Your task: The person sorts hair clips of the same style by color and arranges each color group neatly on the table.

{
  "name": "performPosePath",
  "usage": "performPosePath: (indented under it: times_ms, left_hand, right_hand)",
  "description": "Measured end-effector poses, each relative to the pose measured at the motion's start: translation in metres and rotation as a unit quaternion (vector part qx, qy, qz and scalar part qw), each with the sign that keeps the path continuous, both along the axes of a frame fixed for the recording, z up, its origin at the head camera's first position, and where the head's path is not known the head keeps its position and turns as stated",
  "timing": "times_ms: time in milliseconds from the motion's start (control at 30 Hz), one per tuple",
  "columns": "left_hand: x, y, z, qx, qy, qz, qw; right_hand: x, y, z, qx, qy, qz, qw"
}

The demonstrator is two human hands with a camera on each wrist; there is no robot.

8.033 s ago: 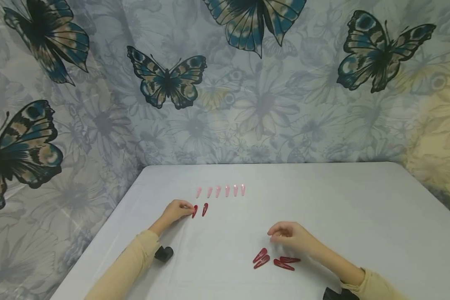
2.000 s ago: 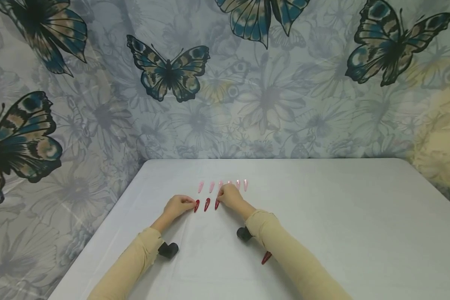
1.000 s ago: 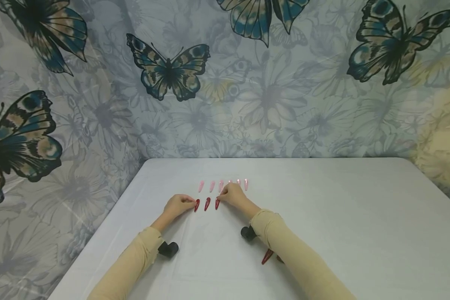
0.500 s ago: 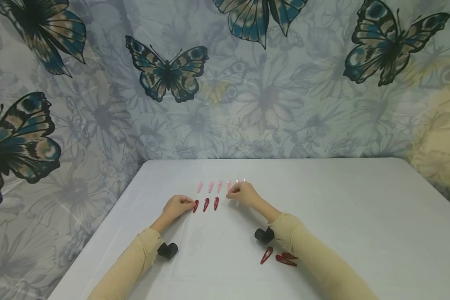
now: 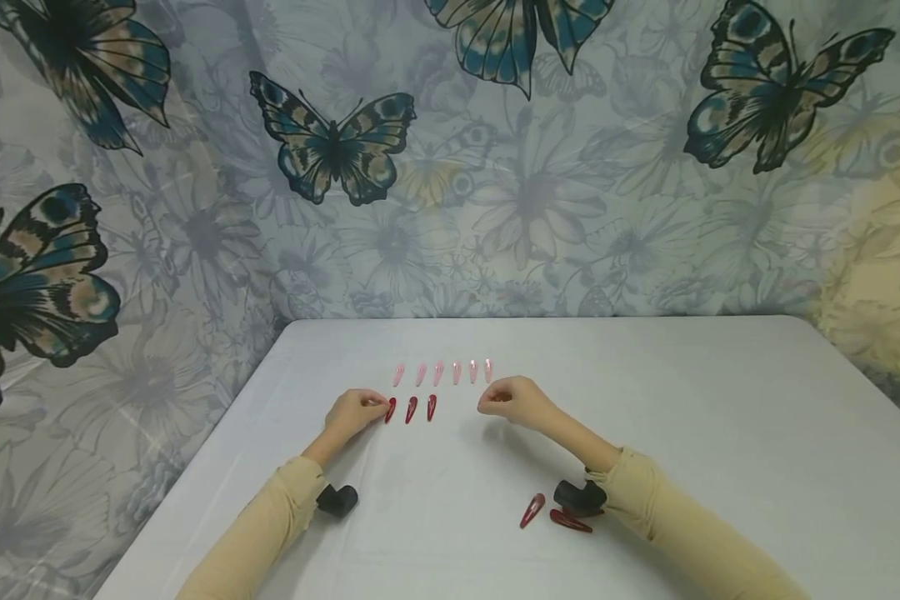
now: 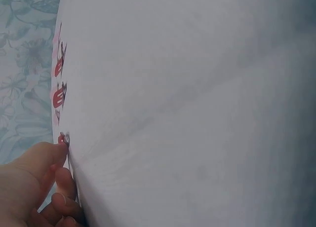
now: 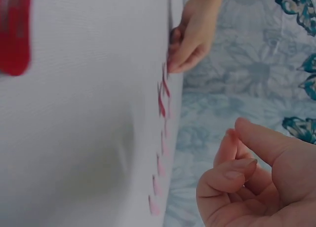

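My left hand (image 5: pixel 355 411) holds the upper end of the leftmost red snap hair clip (image 5: pixel 391 411) between thumb and finger; in the left wrist view the thumb (image 6: pixel 47 155) covers part of this clip. Two more red snap clips, a middle one (image 5: pixel 411 409) and a right one (image 5: pixel 431 407), lie beside it in a row. Behind them runs a row of several pink snap clips (image 5: pixel 456 372). My right hand (image 5: pixel 521 402) is raised over the table to the right of the red row, fingers loosely curled, with nothing in them.
Nearer me on the white table (image 5: pixel 682 400) lie loose red snap clips: one slanted clip (image 5: pixel 532 511) and another clip (image 5: pixel 570 522), with a further one partly hidden by the black wrist camera (image 5: pixel 581 497). A butterfly-patterned cloth (image 5: pixel 525 208) hangs behind the table.
The right hand has brought a third red clip from the loose group to the row, let it go and drawn back rightward. The left hand stays at the leftmost red clip.
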State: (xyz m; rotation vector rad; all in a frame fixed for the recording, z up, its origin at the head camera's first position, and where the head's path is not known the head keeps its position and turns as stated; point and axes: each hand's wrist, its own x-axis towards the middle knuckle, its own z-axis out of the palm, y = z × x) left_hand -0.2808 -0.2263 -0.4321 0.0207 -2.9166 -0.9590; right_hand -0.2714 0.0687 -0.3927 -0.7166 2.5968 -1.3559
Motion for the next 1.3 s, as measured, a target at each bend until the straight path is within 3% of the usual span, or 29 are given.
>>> performPosePath:
  times_ms: [367, 533, 700, 900, 1000, 1300]
  left_hand:
    - [0.001, -0.001, 0.0, 0.006, 0.002, 0.001, 1.0]
    - [0.0, -0.004, -0.002, 0.019, -0.007, 0.009, 0.9998]
    - [-0.003, -0.006, -0.007, 0.033, 0.009, -0.012, 0.9993]
    - [-0.004, -0.003, -0.005, 0.025, 0.009, -0.009, 0.9996]
    - [-0.003, 0.001, -0.002, 0.018, -0.008, -0.003, 0.9998]
    - [-0.001, 0.0, 0.002, 0.007, -0.015, -0.002, 0.9999]
  right_hand:
    - [0.032, 0.042, 0.002, 0.008, -0.009, 0.046, 0.9989]
    - [0.047, 0.051, -0.001, 0.0, 0.01, 0.073, 0.9973]
    - [0.059, 0.057, -0.007, 0.0, 0.024, 0.084, 0.9962]
    - [0.069, 0.06, -0.011, 0.032, 0.022, 0.093, 0.9949]
    - [0.073, 0.062, -0.013, 0.047, 0.004, 0.099, 0.994]
    - [0.073, 0.063, -0.011, 0.058, -0.013, 0.104, 0.9929]
